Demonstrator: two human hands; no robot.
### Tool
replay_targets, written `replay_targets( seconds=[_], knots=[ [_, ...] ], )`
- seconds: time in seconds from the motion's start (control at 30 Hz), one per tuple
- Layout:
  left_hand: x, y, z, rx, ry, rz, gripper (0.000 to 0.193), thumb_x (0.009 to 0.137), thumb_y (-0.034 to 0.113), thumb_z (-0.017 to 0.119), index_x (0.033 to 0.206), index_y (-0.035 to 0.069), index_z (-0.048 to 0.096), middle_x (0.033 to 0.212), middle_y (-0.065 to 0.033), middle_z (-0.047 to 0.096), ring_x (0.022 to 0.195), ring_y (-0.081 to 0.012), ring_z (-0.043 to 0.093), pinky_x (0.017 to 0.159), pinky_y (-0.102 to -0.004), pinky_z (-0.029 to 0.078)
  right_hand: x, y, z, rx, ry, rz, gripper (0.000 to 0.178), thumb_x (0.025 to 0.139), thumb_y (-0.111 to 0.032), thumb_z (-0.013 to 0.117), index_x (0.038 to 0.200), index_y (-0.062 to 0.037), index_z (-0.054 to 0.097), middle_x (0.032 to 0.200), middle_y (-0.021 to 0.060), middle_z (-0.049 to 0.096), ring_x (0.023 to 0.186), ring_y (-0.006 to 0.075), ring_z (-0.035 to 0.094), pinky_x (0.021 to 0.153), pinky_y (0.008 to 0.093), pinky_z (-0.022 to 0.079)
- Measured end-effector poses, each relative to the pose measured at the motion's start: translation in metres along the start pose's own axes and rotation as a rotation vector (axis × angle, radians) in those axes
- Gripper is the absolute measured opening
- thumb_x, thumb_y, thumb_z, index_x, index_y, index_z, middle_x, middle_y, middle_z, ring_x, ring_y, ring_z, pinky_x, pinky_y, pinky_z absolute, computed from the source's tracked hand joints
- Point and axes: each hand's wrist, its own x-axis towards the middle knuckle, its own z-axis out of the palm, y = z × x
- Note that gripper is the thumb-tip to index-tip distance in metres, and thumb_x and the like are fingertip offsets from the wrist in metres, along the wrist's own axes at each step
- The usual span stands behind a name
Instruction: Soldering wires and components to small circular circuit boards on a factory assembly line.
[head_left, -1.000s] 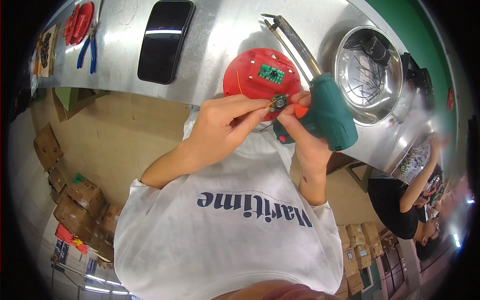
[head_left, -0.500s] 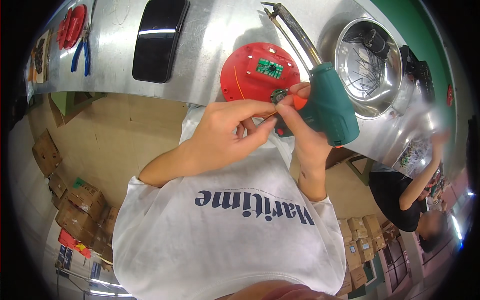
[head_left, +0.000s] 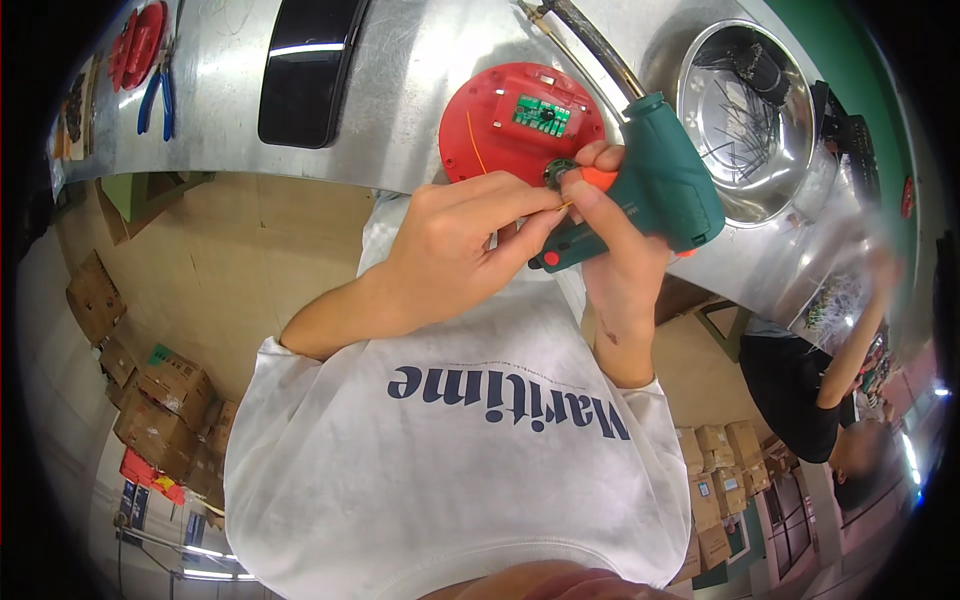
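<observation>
My right hand (head_left: 622,245) is closed around a dark green soldering gun (head_left: 668,175) with a red trigger. Its metal tube (head_left: 590,40) points away to the far left. Thumb and fingertips of that hand are close to a small round dark green part (head_left: 559,172), perhaps held there. Between the fingertips of my left hand (head_left: 425,250) is a thin orange wire (head_left: 476,145), its end near my right thumb. Under the fingers lies a round red plastic housing (head_left: 465,120) with a green circuit board (head_left: 541,116) set into it.
A steel bowl (head_left: 690,100) with black wires stands right of the gun. A black phone (head_left: 300,100), blue-handled pliers (head_left: 157,105) and red plastic parts (head_left: 135,45) lie leftward on the metal table (head_left: 215,90). A co-worker (head_left: 790,395) is at the right.
The left fingertips have moved slightly right, closer to my right thumb. The soldering gun has shifted a little, its handle end now showing more to the left. The view has moved slightly.
</observation>
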Motion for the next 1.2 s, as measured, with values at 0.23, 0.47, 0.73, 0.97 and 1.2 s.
replay_targets(
  seconds=[0.23, 0.47, 0.73, 0.97, 1.2],
  knots=[
    [0.001, 0.000, 0.000, -0.011, 0.004, 0.010, 0.013, 0.079, -0.005, 0.066, 0.091, -0.003, 0.068, 0.076, -0.0094, 0.067, 0.057, -0.0111, 0.059, 0.050, -0.0206, 0.044, 0.003, 0.004, -0.008, 0.159, -0.053, 0.027, 0.030, 0.077, 0.008, 0.061, 0.105, -0.0007, 0.054, 0.105, 0.0116, 0.056, 0.085, 0.0177, 0.061, 0.074, 0.0283, 0.048],
    [0.000, 0.001, 0.002, -0.047, 0.026, -0.068, 0.014, 0.079, -0.005, 0.067, 0.093, -0.002, 0.069, 0.078, -0.0099, 0.069, 0.060, -0.0113, 0.061, 0.050, -0.0210, 0.045, 0.003, 0.009, -0.010, 0.201, -0.087, 0.011, 0.032, 0.077, 0.011, 0.062, 0.106, -0.0012, 0.053, 0.106, 0.0121, 0.056, 0.087, 0.0174, 0.062, 0.076, 0.0304, 0.053],
    [0.002, 0.001, 0.004, -0.059, 0.124, 0.018, 0.010, 0.078, -0.001, 0.069, 0.088, -0.001, 0.068, 0.072, -0.0094, 0.066, 0.052, -0.0127, 0.057, 0.046, -0.0237, 0.043, 0.001, 0.004, -0.007, 0.185, -0.072, 0.007, 0.033, 0.077, 0.010, 0.061, 0.107, -0.0016, 0.053, 0.108, 0.0114, 0.055, 0.088, 0.0180, 0.061, 0.075, 0.0291, 0.050],
    [0.003, 0.003, 0.006, -0.098, 0.114, -0.035, 0.011, 0.078, -0.001, 0.069, 0.089, -0.002, 0.068, 0.073, -0.0097, 0.066, 0.054, -0.0120, 0.059, 0.047, -0.0233, 0.044, 0.003, 0.008, -0.005, 0.203, -0.061, 0.002, 0.029, 0.079, 0.009, 0.061, 0.105, -0.0010, 0.053, 0.107, 0.0122, 0.056, 0.086, 0.0185, 0.063, 0.074, 0.0301, 0.053],
    [0.001, 0.000, 0.003, 0.031, 0.084, 0.037, 0.014, 0.077, -0.006, 0.067, 0.091, -0.003, 0.068, 0.078, -0.0104, 0.069, 0.062, -0.0144, 0.064, 0.052, -0.0227, 0.047, -0.001, 0.003, -0.003, 0.149, -0.031, 0.032, 0.033, 0.077, 0.010, 0.060, 0.107, -0.0009, 0.053, 0.106, 0.0113, 0.055, 0.090, 0.0196, 0.060, 0.080, 0.0301, 0.048]
  ],
)
